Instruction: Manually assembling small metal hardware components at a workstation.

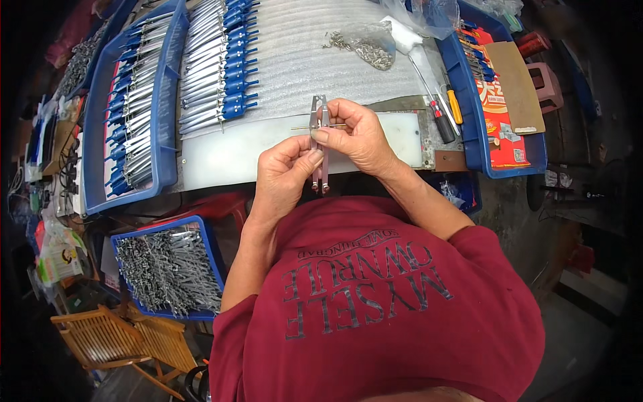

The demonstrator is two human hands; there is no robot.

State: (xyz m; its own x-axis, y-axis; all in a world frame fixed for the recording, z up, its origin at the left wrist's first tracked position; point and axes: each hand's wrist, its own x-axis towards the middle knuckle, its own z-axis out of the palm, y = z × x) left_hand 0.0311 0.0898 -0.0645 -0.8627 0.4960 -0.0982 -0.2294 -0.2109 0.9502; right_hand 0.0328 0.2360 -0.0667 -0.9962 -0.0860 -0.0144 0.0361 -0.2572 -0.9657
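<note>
Above the near edge of a white board (228, 157), both hands are closed on one slim metal piece with two long legs (324, 173), held upright in view. My left hand (280, 175) pinches its lower middle between thumb and fingers. Higher up, my right hand (365, 139) grips it with the thumb across its front. A thin brass-coloured rod (301, 128) lies crosswise behind or through the piece, sticking out on both sides; which of these is hidden by my fingers. The ends of the legs point toward my dark red shirt (402, 281).
Rows of metal tools with blue parts (234, 84) lie on white foam sheet (295, 40), with more in a blue tray (163, 120) at left. A bag of small metal parts (375, 53), screwdrivers (442, 124) and another blue tray (469, 127) sit right. Many metal parts (167, 275) fill a bin lower left.
</note>
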